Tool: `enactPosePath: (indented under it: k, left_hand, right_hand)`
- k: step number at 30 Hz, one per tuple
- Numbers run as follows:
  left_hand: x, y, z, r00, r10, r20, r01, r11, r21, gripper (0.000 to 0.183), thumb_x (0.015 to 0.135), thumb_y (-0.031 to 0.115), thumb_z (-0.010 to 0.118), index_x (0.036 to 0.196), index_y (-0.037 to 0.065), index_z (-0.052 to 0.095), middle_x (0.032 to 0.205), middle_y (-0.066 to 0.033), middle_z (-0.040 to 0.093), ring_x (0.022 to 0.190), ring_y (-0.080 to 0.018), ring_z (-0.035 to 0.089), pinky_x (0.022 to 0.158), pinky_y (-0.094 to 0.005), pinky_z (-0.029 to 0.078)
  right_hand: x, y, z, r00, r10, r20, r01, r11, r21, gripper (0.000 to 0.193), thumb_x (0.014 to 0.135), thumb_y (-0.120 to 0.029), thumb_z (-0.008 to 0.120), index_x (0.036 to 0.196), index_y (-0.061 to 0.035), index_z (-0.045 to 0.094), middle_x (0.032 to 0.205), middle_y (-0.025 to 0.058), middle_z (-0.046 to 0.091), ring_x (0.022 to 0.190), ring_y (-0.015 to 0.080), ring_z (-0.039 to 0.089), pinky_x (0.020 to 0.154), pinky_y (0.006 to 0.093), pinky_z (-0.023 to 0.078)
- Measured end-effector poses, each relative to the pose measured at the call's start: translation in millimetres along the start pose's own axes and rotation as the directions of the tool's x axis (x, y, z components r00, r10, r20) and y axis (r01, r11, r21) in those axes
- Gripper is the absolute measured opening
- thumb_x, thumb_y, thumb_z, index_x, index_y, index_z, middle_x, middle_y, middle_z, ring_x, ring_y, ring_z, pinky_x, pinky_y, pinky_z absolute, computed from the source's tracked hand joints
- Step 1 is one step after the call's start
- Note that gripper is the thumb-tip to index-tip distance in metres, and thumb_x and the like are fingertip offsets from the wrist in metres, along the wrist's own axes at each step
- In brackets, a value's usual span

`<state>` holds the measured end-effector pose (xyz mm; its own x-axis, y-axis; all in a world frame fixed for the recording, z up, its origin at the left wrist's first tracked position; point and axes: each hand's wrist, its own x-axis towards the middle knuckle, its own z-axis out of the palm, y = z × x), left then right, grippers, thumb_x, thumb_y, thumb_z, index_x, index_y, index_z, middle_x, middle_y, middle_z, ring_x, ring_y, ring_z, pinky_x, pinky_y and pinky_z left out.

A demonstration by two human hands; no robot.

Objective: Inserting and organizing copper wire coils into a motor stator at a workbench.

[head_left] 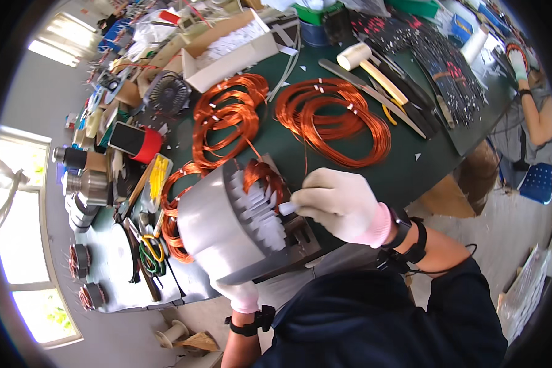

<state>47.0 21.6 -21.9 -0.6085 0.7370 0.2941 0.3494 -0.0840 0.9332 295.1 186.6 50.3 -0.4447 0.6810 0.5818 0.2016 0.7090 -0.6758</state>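
A motor stator (210, 222) with a smooth silver shell lies on its side at the table's near edge, its slotted opening facing right. White insulation liners (260, 211) stick out of the slots, and a copper winding (264, 176) sits in the upper part of the opening. My right hand (340, 205), in a white glove, pinches a small white insulation slip (287, 208) in front of the slots. Against the underside of the shell is my gloved left hand (238, 294); its fingers are hidden behind the stator.
Copper wire coils (334, 122) lie beyond the stator, near a mallet (374, 70) and a long flat blade (374, 98). A carton of white slips (230, 52) stands at the back. Tools and a fan (167, 93) crowd the left. A co-worker's arm (533, 110) shows far right.
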Motion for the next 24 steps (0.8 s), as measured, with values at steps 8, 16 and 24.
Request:
enactPosePath:
  k: [8,16,24]
  left_hand:
    - [-93.2,21.1,-72.6,0.992,-0.081,0.101,0.066,0.988,0.141,0.035,0.099,0.013,0.062,0.129,-0.005,0.059,0.123,-0.0137,0.067,0.112,-0.0231,0.064,0.099,-0.0346,0.049]
    - [-99.3,31.6,-86.6,0.984,-0.112,0.137,0.078,0.970,0.230,0.035,0.098,0.012,0.063,0.129,-0.005,0.060,0.122,-0.0136,0.067,0.111,-0.0238,0.064,0.098,-0.0350,0.049]
    - [-76.3,29.6,-57.8,0.982,-0.091,0.167,0.041,0.959,0.279,0.034,0.097,0.011,0.064,0.128,-0.004,0.061,0.120,-0.0136,0.067,0.110,-0.0246,0.064,0.097,-0.0355,0.050]
  right_hand:
    - [-1.3,21.4,28.8,0.982,-0.071,0.175,0.059,0.996,0.072,0.020,0.076,-0.008,0.070,0.095,-0.0085,0.065,0.090,0.0054,0.058,0.080,0.0283,0.064,0.068,0.0397,0.054]
    - [-9.1,25.7,27.1,0.992,-0.016,0.125,-0.003,0.988,0.156,0.028,0.076,-0.006,0.072,0.104,-0.0075,0.069,0.101,0.0074,0.063,0.090,0.0302,0.066,0.074,0.0400,0.056]
    - [-7.0,21.2,35.3,0.998,0.063,0.027,-0.068,0.952,0.299,0.020,0.081,-0.002,0.072,0.101,-0.0058,0.069,0.100,0.0105,0.063,0.090,0.0334,0.065,0.074,0.0428,0.055]
